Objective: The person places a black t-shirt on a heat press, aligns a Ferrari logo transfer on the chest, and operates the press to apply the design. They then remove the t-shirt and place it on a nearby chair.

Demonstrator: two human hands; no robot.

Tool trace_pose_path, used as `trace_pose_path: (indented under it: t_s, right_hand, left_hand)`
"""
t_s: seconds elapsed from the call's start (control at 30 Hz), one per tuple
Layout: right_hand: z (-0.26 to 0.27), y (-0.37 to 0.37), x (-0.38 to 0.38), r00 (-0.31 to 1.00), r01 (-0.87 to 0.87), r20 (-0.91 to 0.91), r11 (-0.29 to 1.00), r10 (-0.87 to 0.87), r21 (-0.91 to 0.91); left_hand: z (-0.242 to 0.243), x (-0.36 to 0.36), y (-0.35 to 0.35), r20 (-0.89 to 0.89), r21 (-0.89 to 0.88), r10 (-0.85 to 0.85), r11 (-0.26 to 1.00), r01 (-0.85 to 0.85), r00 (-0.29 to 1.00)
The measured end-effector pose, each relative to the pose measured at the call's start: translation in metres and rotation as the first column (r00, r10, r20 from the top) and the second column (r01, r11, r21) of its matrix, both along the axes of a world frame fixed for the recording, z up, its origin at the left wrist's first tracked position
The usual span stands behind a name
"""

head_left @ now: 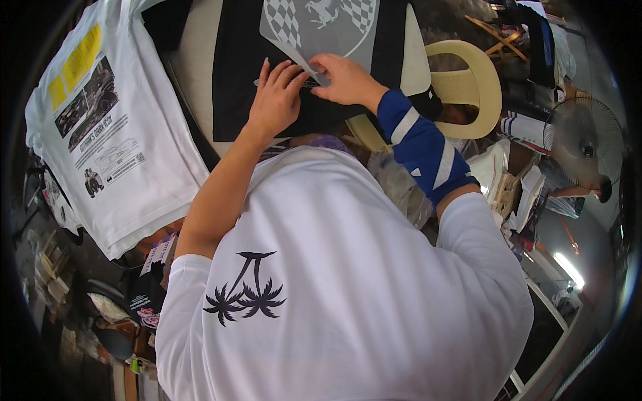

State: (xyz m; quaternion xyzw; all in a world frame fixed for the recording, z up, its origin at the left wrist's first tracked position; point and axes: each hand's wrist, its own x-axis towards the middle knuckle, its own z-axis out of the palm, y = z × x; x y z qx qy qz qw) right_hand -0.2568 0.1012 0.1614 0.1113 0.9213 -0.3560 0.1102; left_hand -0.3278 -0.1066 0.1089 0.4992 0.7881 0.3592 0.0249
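A translucent transfer film sheet point(346, 37) with a checkered shield and a horse print lies over a black garment point(235, 75) before me. Its near left edge is lifted and curls up. The thumb and fingers of my right hand point(351, 80) pinch the film's near corner. My left hand point(278, 95) lies palm down on the black fabric beside that corner, fingers apart. A small light print point(257, 81) on the garment shows by its fingertips, partly covered. Under the garment is a pale padded board point(417, 60).
A white T-shirt point(135, 165) with a car print is draped at the left. To the right stand a cream plastic chair point(481, 90) and a fan point(584, 145). Clear plastic bags point(401, 185) lie near my right arm. Boxes and clutter point(118, 331) fill the lower left.
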Motion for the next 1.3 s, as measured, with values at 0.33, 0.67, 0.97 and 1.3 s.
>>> trace_pose_path:
  t_s: [0.33, 0.67, 0.97, 1.3]
  right_hand:
    - [-0.016, 0.034, -0.014, 0.959, 0.121, 0.277, 0.974, -0.065, -0.192]
    - [-0.017, 0.055, -0.036, 0.951, -0.004, 0.3, 0.973, 0.075, -0.231]
    - [-0.014, 0.06, -0.067, 0.901, -0.221, 0.322, 0.946, 0.292, -0.237]
    - [-0.008, 0.058, -0.083, 0.852, -0.318, 0.368, 0.927, 0.372, -0.201]
  left_hand:
    - [-0.006, 0.012, -0.017, -0.105, -0.156, 0.038, 0.986, -0.054, 0.994]
    - [-0.006, 0.012, -0.018, -0.132, -0.17, 0.004, 0.985, -0.026, 0.991]
    - [-0.005, 0.012, -0.018, -0.135, -0.17, 0.015, 0.985, -0.038, 0.991]
    - [-0.003, 0.012, -0.016, -0.133, -0.197, 0.025, 0.979, -0.051, 0.991]
